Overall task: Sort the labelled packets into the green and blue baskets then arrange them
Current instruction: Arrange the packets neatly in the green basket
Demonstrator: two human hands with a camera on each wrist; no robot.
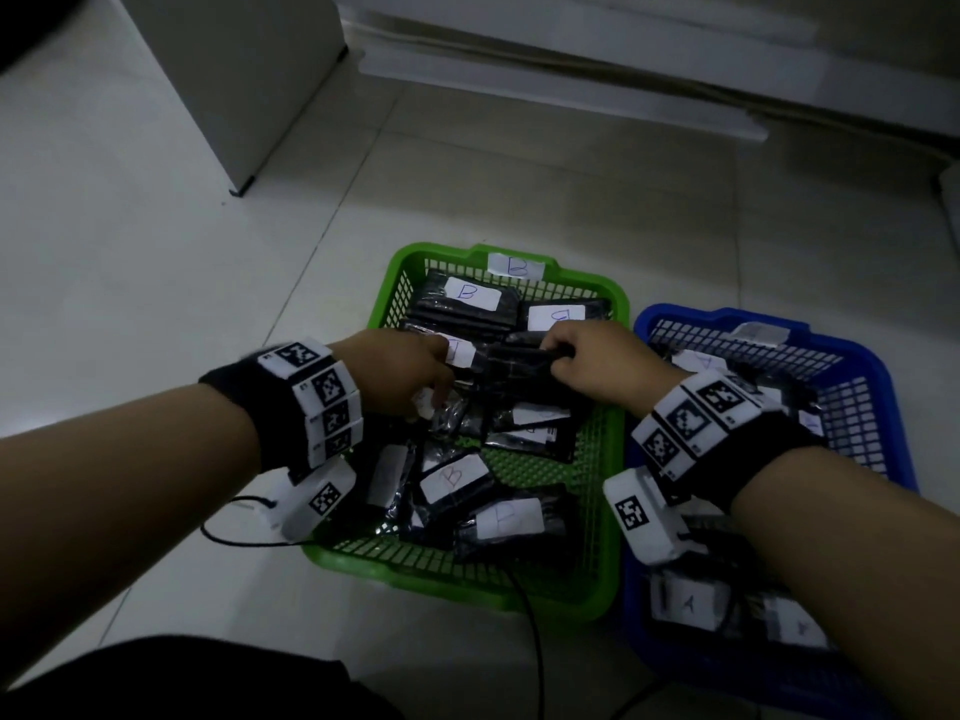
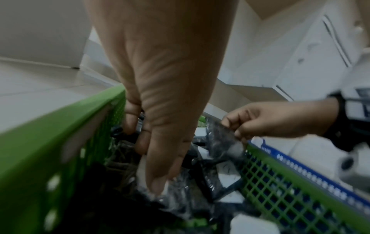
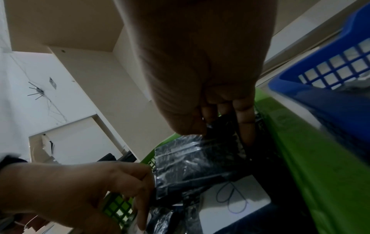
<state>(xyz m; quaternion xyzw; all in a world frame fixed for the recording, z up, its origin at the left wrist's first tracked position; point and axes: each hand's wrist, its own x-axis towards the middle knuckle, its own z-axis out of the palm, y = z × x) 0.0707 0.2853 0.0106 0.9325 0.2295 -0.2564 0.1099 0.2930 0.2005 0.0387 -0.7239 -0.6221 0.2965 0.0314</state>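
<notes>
Both hands down inside the green basket, which stands on the tiled floor touching the blue basket to its right. Right hand curled over the far end of a black packet lying across the middle of the pile, thumb and fingers pinching its edge; in the right wrist view the glossy wrapper hangs just below the fingertips. Left hand with fingers bent, pinching the near-left end of what looks like the same packet; grip narrow on both sides. Around them, loose B-labelled packets heaped at odd angles, a neater pair stacked at the far wall. A-labelled packets in the blue one. Sorting apparently done, arranging under way.

Risks from here, as a judgement only: slick film wrappers sliding out of a fingertip pinch, dropping the packet back skewed. Lifting one packet from mid-pile likely to drag neighbours along, undoing the tidy stack behind. Label face turned down if rotated carelessly. Black cable trailing over the near rim, liable to snag a wrist strap or tug the basket. Dim light and blur making a misread label possible.
</notes>
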